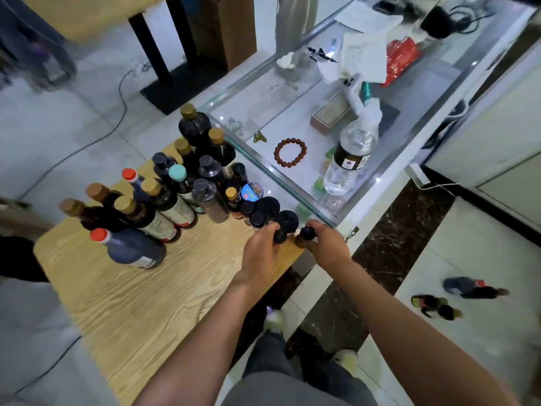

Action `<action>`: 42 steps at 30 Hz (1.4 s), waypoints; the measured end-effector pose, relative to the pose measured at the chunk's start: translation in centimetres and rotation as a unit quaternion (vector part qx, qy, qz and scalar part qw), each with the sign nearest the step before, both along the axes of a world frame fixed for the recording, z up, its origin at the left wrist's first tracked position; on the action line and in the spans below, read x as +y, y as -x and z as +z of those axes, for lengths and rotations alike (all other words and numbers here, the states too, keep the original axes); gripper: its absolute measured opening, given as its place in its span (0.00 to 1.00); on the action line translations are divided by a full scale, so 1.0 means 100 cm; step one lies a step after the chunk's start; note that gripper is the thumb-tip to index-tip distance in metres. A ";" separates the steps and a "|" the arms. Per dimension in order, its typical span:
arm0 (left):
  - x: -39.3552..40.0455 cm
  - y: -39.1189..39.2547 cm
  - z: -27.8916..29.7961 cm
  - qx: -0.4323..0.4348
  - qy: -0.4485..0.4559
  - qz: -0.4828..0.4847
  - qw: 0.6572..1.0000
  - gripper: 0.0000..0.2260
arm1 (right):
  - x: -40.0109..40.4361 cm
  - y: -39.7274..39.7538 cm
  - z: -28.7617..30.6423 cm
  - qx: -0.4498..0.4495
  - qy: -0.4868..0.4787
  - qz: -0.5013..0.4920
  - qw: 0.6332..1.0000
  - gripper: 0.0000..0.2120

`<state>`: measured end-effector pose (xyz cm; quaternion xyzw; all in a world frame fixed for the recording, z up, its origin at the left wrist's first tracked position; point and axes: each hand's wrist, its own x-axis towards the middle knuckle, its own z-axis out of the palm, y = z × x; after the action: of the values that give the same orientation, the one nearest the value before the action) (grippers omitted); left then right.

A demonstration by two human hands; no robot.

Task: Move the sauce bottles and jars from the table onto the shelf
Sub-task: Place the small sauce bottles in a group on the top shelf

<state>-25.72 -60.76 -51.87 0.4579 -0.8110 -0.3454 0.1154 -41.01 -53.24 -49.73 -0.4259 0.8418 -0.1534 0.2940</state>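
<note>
Starting at the left of the wooden counter (126, 291), we see the crowd of sauce bottles (152, 206) standing upright, tall ones with red, brown and gold caps at the far left, shorter black-lidded jars (263, 209) toward the right corner. None of them is on a shelf yet; where the shelf is, we cannot tell from this view.

Next comes our left hand (260, 253), fingers curled round a small black-capped bottle (281, 234) at the near right edge of the cluster. Just beside it, our right hand (325, 244) pinches another small dark bottle (306, 235), cap up, right at the counter's corner. Both bottles stand vertical, so their long axes run straight up through our grips, caps pointing away from the palms.

We judge that the lift goes straight up before anything else, since the neighbouring jars touch or nearly touch the left-hand bottle. To the right lies the glass display case (263, 159), which holds a water bottle (351, 159) and a bead bracelet (289, 152).
</note>
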 end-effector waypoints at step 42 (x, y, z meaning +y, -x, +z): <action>0.418 0.308 0.244 0.290 -0.177 -0.467 0.816 0.18 | 0.509 0.120 0.231 0.066 0.486 -0.541 0.683 0.14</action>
<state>-56.47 -18.95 -27.46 -0.0850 -0.7812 -0.6123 0.0867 -53.06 -2.36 -26.67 0.0117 0.7503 -0.6449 -0.1451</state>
